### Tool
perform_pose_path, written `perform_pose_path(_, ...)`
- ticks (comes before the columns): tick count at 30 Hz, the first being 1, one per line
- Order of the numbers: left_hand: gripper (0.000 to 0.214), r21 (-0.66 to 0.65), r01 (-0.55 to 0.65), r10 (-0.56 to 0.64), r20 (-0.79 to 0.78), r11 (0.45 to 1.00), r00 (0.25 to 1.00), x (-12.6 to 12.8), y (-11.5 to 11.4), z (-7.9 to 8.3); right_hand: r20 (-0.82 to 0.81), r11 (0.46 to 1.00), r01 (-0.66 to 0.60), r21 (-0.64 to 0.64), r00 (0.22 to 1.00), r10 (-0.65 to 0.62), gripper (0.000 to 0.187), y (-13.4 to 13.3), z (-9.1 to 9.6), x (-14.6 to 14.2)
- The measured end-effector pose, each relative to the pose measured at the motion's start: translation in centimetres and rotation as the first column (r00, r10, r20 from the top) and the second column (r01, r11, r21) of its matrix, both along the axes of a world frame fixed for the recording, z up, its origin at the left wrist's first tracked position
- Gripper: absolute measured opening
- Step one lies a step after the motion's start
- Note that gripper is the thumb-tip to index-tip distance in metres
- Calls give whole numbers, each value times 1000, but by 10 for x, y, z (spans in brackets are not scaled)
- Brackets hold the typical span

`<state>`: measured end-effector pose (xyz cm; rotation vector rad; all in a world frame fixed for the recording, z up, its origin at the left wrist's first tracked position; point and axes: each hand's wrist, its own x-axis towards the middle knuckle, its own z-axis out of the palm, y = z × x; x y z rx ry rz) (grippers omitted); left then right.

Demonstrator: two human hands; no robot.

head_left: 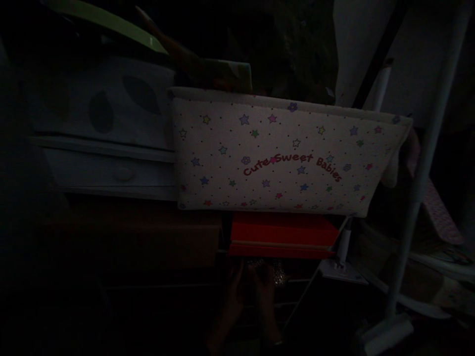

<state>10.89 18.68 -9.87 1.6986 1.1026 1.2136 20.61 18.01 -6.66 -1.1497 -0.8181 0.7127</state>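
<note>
Head view, v. dark: big white fabric bin [282,158] w/ star print sits well above both hands, red box [282,236] right under it, just above the fingertips. Left hand [232,296] & right hand [267,296] reach up side by side near something glittery [276,272]; grip can't tell, too dim.

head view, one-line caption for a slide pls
Dim shelf: star-printed fabric bin above a red box, two hands below.

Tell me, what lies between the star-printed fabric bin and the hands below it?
In the head view, a red box sits between the fabric bin and the dim hands.
</note>
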Motion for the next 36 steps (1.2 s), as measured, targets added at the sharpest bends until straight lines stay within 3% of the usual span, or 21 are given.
perform_pose_path(8, 50, -90, 83, -73, 108, 992, 991, -6, -2, 1, 114, 1000, -5, 13, 993, 4, 38, -9, 27, 5)
perform_pose_path(29, 58, -226, 72, -23, 212, 971, 977, -4, -14, 8, 279, 1000, -27, -16, 960, 30, 39, -4, 18, 1)
perform_pose_path(36, 58, -242, 74, -1, 288, 968, 958, -4, -14, 3, 299, 998, -61, -28, 952, 67, 37, -4, 20, -2)
